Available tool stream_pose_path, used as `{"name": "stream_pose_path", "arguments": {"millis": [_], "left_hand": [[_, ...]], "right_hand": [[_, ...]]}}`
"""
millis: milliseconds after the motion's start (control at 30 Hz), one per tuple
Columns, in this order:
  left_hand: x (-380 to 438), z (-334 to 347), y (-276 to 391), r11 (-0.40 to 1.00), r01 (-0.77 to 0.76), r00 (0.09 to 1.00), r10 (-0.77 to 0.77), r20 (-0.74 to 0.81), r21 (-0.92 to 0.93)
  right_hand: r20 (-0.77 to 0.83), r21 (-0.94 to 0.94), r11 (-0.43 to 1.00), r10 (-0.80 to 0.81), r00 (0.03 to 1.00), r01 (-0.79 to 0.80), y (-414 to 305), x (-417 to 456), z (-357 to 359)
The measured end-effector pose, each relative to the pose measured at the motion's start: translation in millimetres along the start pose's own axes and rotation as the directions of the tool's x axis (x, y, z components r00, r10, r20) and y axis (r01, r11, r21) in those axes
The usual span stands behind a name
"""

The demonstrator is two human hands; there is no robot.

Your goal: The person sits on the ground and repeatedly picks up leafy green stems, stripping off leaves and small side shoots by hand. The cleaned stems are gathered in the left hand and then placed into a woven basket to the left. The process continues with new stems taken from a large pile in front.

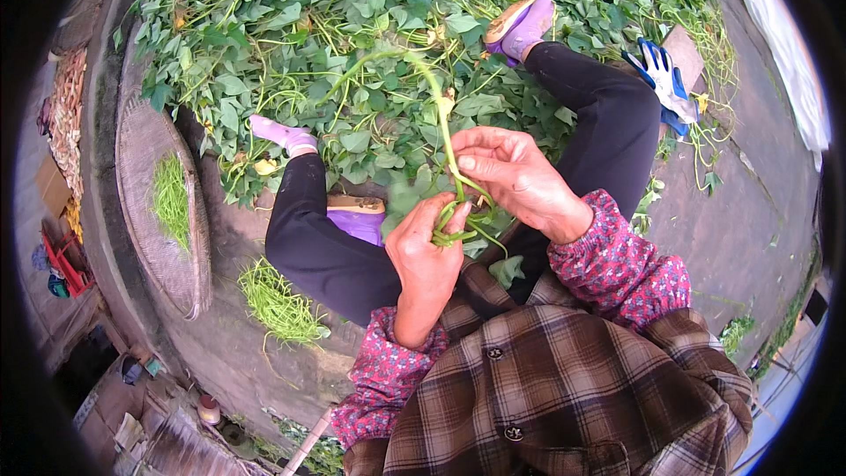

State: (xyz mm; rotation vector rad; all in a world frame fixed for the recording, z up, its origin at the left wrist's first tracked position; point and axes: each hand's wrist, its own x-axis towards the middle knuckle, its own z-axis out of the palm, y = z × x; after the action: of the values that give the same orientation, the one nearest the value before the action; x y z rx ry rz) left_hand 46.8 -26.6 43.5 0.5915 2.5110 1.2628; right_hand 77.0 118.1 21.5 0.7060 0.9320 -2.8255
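Note:
My left hand (426,254) is closed around several green leaf stalks (456,237), their cut ends curling out past the thumb. Between the thumb and fingers of my right hand (519,182) is a green vine stem (444,125). That stem arches up and away to the left, blurred toward its far end, and passes down to the bunch in my left hand. A green leaf (507,271) hangs below my hands over my lap. Beyond them spreads a large heap of leafy vines (370,92), which look like sweet potato vines, reaching around my feet.
A pile of stripped stalks (281,307) lies on the concrete floor (733,231) at left. Beside it, a shallow woven basket (145,165) holds more stalks (172,201). Blue-and-white work gloves (664,86) lie at right. A red stool-like object (66,261) stands far left.

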Motion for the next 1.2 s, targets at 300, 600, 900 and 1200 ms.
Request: {"name": "stream_pose_path", "arguments": {"millis": [300, 600, 900, 1200], "left_hand": [[9, -8, -10, 0.715, 0.36, 0.932, -0.248, 0.265, -0.599], [6, -18, -21, 0.288, 0.519, 0.847, -0.304, 0.437, -0.805], [17, -7, -15, 0.537, 0.471, 0.877, -0.367, 0.309, -0.7], [49, -47, -77, 0.961, -0.09, 0.991, 0.113, 0.073, -0.263]], "right_hand": [[0.204, -0.73, 0.62, -0.206, 0.957, 0.288, -2, -1, -7], [-0.116, -0.847, 0.504, -0.488, 0.865, 0.171, -33, 41, -78], [0.256, -0.739, 0.657, 0.065, 0.965, 0.151, -7, -7, 5], [0.12, -0.6, 0.796, 0.188, 0.975, -0.08, -39, -13, -5]]}}
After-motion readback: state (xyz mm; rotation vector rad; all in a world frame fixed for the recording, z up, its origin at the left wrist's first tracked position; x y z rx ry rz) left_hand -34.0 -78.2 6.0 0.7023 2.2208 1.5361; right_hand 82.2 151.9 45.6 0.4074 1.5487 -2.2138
